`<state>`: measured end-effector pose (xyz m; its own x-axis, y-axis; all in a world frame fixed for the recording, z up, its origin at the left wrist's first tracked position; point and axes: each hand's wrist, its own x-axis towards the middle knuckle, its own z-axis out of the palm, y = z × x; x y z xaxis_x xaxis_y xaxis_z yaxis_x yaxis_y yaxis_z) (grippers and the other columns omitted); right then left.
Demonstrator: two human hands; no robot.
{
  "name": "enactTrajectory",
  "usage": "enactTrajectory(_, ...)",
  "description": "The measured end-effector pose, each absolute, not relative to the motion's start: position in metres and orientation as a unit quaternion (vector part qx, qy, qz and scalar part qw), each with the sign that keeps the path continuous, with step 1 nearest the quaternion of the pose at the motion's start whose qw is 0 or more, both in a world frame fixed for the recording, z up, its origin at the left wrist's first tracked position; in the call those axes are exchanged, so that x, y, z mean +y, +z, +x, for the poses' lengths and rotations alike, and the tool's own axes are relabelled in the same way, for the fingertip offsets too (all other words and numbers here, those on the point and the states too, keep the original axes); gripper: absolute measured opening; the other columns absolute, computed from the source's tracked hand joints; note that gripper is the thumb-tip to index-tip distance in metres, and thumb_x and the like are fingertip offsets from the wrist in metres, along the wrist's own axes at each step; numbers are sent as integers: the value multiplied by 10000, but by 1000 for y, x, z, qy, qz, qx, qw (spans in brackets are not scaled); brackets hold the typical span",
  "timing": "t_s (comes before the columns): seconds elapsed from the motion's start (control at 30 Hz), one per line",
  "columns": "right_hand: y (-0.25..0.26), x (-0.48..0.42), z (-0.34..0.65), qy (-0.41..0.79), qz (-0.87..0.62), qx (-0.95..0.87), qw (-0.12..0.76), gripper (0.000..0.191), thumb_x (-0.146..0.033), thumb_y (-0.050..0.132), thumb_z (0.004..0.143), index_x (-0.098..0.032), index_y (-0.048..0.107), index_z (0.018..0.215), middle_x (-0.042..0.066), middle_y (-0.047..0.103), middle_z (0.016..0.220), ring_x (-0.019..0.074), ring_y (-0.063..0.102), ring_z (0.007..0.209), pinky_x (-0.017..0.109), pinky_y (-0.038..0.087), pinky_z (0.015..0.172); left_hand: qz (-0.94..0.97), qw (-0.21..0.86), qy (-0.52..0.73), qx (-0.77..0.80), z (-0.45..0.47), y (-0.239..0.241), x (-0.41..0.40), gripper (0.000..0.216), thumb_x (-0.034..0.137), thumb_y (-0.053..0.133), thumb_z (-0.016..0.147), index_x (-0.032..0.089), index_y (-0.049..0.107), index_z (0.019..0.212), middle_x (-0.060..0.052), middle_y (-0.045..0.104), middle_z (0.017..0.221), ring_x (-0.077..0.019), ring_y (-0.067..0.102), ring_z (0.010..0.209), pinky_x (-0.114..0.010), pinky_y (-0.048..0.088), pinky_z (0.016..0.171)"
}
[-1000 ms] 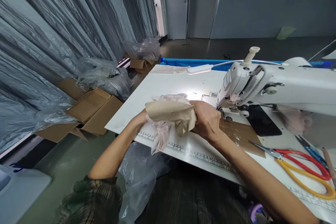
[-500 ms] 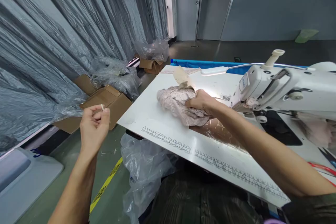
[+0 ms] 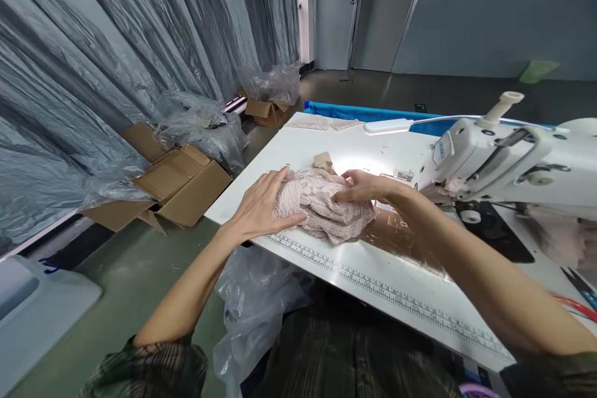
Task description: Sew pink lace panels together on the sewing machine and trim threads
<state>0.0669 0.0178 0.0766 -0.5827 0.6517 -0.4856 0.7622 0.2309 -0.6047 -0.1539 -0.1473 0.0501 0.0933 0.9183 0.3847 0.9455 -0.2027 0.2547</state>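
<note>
A crumpled bundle of pale pink lace fabric lies on the white sewing table. My left hand rests against the bundle's left end, fingers stretched along the far side and thumb apart on the near side. At the bundle's right end, my right hand grips the cloth between thumb and fingers. A small beige piece sticks up behind the bundle. Right of my hands stands a white sewing machine, its needle area partly hidden.
A printed ruler runs along the table's near edge. Flat lace pieces lie at the far edge beside a white lamp. Scissors with red handles are at the right. Open cardboard boxes and plastic bags stand on the floor left.
My left hand has come from beside the table, where it pinched a small white bit, onto the fabric's left end. The bundle has shifted slightly nearer; my right hand still grips it.
</note>
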Motion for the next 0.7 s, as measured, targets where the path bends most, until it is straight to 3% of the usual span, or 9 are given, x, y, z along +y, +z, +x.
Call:
enactTrajectory(0.07, 74, 17, 75, -415, 448, 791, 42, 815, -408, 780, 717, -143, 455, 1415, 159, 583, 1344, 300, 599, 1151, 378, 507, 943, -739, 3, -212, -640, -157, 46, -135, 839, 583, 606, 808, 139, 346, 1470, -153, 566, 1341, -341, 515, 1208, -483, 423, 1026)
enactTrajectory(0.17, 67, 5, 79, -339, 454, 823, -45, 691, -287, 673, 807, -113, 441, 1434, 171, 561, 1357, 294, 555, 1201, 395, 482, 976, -730, -75, -214, -644, -169, 44, -118, 727, 477, 573, 816, 151, 407, 1444, -121, 607, 1299, -309, 550, 1169, -448, 439, 1014)
enactTrajectory(0.33, 51, -26, 68, -183, 324, 900, -229, 435, -308, 497, 925, -119, 558, 1312, 165, 621, 1185, 301, 533, 1095, 459, 471, 903, -683, -236, -267, -637, -186, 51, -96, 558, 407, 568, 799, 146, 578, 1291, -77, 680, 1053, -215, 629, 922, -285, 498, 774)
enactTrajectory(0.43, 45, -37, 64, -133, 248, 936, -212, 470, -437, 490, 944, -122, 571, 1283, 177, 610, 1215, 315, 509, 1043, 478, 447, 877, -651, -355, -281, -609, -188, 61, -84, 541, 395, 598, 786, 127, 601, 1256, -31, 647, 768, -142, 568, 619, -221, 414, 536)
enactTrajectory(0.53, 43, -38, 64, -122, 265, 943, -159, 505, -486, 397, 982, -135, 529, 1321, 177, 607, 1215, 314, 500, 1038, 470, 427, 867, -638, -424, -269, -584, -192, 70, -73, 549, 373, 646, 751, 121, 618, 1239, 31, 527, 567, -96, 430, 447, -198, 289, 432)
enactTrajectory(0.6, 41, -34, 66, -128, 300, 937, -125, 509, -485, 356, 995, -140, 495, 1341, 178, 615, 1178, 310, 504, 1012, 463, 424, 847, -648, -436, -256, -570, -195, 75, -69, 539, 371, 668, 738, 123, 636, 1216, 28, 530, 564, -93, 429, 444, -198, 285, 430)
enactTrajectory(0.7, 37, -30, 70, -140, 324, 931, -99, 527, -499, 447, 954, -144, 478, 1343, 174, 619, 1114, 314, 504, 962, 460, 424, 811, -680, -415, -224, -561, -198, 80, -72, 547, 392, 679, 743, 134, 637, 1224, -32, 648, 718, -138, 561, 575, -216, 388, 493)
